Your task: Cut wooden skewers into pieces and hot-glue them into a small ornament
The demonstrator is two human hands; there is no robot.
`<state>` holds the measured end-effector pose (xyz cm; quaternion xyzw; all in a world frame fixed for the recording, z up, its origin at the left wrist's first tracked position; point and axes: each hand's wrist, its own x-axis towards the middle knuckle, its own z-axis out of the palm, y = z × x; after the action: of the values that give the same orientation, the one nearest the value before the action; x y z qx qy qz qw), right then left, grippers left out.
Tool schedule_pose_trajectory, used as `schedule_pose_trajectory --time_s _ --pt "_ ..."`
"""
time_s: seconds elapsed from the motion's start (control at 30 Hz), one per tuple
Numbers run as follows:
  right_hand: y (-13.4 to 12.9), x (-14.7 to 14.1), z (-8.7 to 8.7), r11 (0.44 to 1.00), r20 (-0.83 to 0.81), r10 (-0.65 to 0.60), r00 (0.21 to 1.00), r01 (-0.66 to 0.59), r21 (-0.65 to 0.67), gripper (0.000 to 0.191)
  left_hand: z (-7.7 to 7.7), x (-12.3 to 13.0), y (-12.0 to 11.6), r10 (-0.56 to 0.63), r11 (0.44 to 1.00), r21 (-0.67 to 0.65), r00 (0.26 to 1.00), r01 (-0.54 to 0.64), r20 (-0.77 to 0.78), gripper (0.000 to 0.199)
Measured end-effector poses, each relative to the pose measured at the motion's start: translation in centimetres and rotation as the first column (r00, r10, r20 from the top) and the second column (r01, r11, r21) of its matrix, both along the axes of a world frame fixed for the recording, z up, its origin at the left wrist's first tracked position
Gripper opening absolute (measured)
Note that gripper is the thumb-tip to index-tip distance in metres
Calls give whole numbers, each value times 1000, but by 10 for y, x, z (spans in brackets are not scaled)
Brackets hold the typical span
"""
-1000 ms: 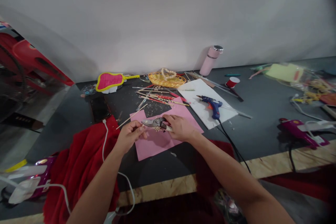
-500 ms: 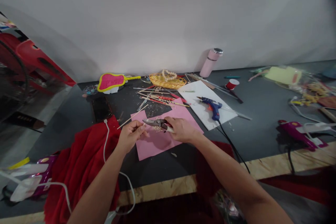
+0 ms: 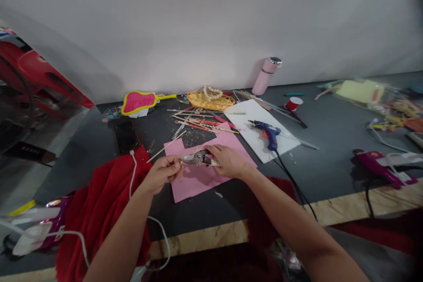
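My right hand (image 3: pixel 226 161) is wrapped round the handles of the pruning shears (image 3: pixel 194 157), whose blades point left over a pink sheet (image 3: pixel 188 187). Close to the blade tips, my left hand (image 3: pixel 164 172) is pinched on something too small to make out. Small pale pieces lie on the pink sheet, partly hidden behind the shears. A thin wooden stick (image 3: pixel 167 145) rests across the sheet's left corner. More sticks (image 3: pixel 201 123), some with red, lie just behind the sheet.
Behind are a woven basket (image 3: pixel 198 101) and a pink bottle (image 3: pixel 265 77). A blue glue gun (image 3: pixel 271 134) lies on a white board (image 3: pixel 247 116), its cable running forward. At left are a phone (image 3: pixel 126 136), red cloth (image 3: pixel 99 198) and a white cable.
The handles of the shears look closer together in my right hand, and the blades look more closed. My left hand has shifted slightly down at the blade tips.
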<state>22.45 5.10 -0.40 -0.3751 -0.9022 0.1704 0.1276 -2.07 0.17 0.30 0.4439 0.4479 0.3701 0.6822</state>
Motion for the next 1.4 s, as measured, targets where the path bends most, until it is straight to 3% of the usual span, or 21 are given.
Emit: schedule_pose_trajectory --time_s 0.43,0.57,0.67,0.93,1.1,1.23,1.4 --pt "-6 -2 17 997 140 -70 988 71 -7 34 5 -1 -2 -31 996 -84 994 40 103 27" --pt "-5 -3 11 989 160 -147 976 148 5 36 1 4 3 98 993 64 995 -98 -9 25" --pt "-3 -4 7 985 148 -172 974 173 4 39 0 8 4 221 951 253 964 -178 -149 22" --pt "-10 -5 17 983 171 -126 977 146 -110 40 0 13 -6 452 824 513 826 -242 -337 19" --pt "-15 -6 23 978 125 -84 989 106 -177 36 2 12 -9 489 796 562 786 -224 -378 21" --pt "-14 -6 20 979 77 -91 993 104 -174 37 4 11 -7 446 826 519 818 -220 -362 23" --pt "-6 -6 7 992 32 -118 992 119 -32 50 -1 7 -3 228 949 257 960 -182 -161 27"
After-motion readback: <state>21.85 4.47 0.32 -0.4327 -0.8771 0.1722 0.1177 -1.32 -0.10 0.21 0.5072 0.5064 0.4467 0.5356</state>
